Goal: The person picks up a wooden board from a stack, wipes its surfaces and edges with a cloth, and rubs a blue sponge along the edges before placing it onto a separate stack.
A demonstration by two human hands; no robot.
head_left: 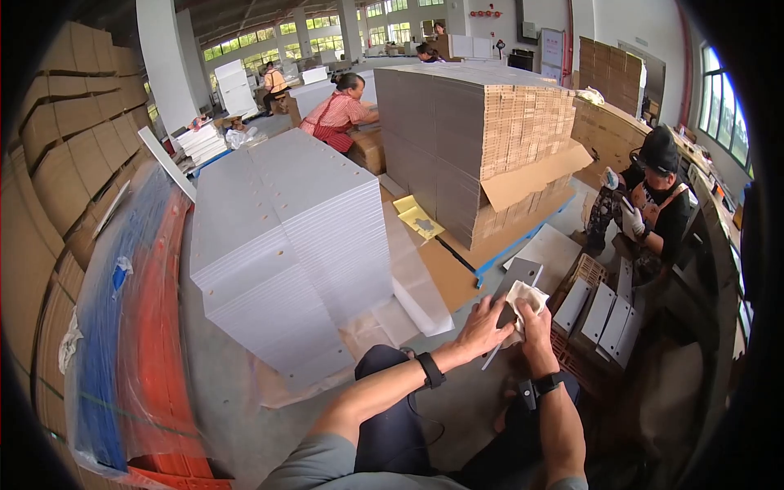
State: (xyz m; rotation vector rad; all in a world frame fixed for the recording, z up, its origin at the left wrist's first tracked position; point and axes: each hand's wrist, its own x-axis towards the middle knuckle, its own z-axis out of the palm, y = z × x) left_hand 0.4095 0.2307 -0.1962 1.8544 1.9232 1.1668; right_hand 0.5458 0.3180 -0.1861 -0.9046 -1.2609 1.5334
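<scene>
Grey card dominates: a tall block of flat sheets (482, 122) stands on a pallet ahead, its brown wrap torn open at one corner. To its left, nearer, a lower stack of white panels (278, 237) with small holes along the edges sits on clear film. Left edge: brown cartons (65, 139) stacked high, and blue and orange sheets (131, 327) under plastic. Right of the knees, a brown crate (584, 314) holds several white panels stood on edge. A co-worker in dark cap and white gloves sits beyond the crate; others work further back. Over the lap, one small grey-white panel (514, 294) is held tilted, its far end up toward the crate. Left hand (482, 327) lies flat against the panel's near face, fingers spread, steadying it from the left. Right hand (535, 322) is closed round a white cloth (527, 298), pinching it and pressing it on the panel's upper right face. Judgement: wiping step in progress. To do it well, keep the left palm braced low so the panel does not flex, run the cloth in full strokes end to end, cover edges and holes, then check the reverse face, which is hidden here.
</scene>
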